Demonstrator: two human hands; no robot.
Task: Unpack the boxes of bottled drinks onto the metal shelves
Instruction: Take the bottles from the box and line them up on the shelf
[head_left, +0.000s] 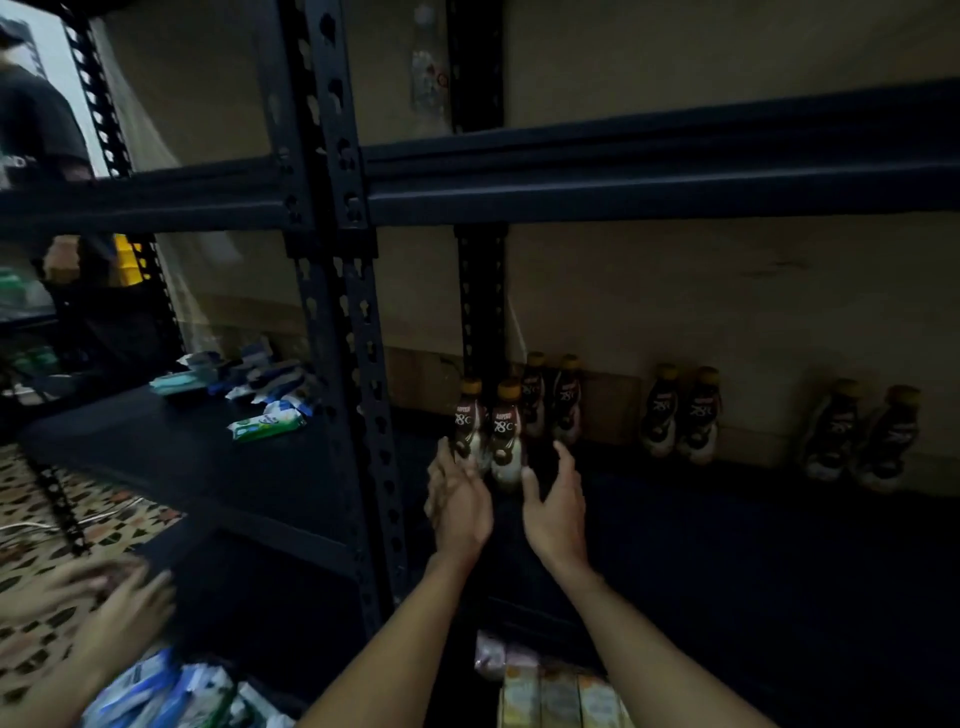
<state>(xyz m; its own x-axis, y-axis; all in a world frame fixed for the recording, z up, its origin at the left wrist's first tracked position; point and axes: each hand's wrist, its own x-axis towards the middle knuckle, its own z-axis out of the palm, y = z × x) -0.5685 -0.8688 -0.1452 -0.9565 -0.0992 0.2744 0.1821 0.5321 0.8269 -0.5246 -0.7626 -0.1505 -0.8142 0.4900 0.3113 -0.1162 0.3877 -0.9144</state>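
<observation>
Seemingly free shelf (727, 545) between bottle pairs (680, 415)

The room is dim. A plain beige wall (727, 312) fills the back from 12 to 3 o'clock. Its lowest band (613, 405), near the centre, looks browner and seems divided in panels. In front of it stand dark metal shelves (649, 176), with perforated upright posts (337, 156) at 12 o'clock and a horizontal beam that crosses the whole view. At 10 o'clock a bright pale opening (49, 57) gives the only strong light; whether it is a window or a door I cannot tell. At 8 o'clock the floor (31, 499) shows small patterned tiles in cream, dark and reddish colours, with thin pale cables (111, 512) lying on it.
</observation>
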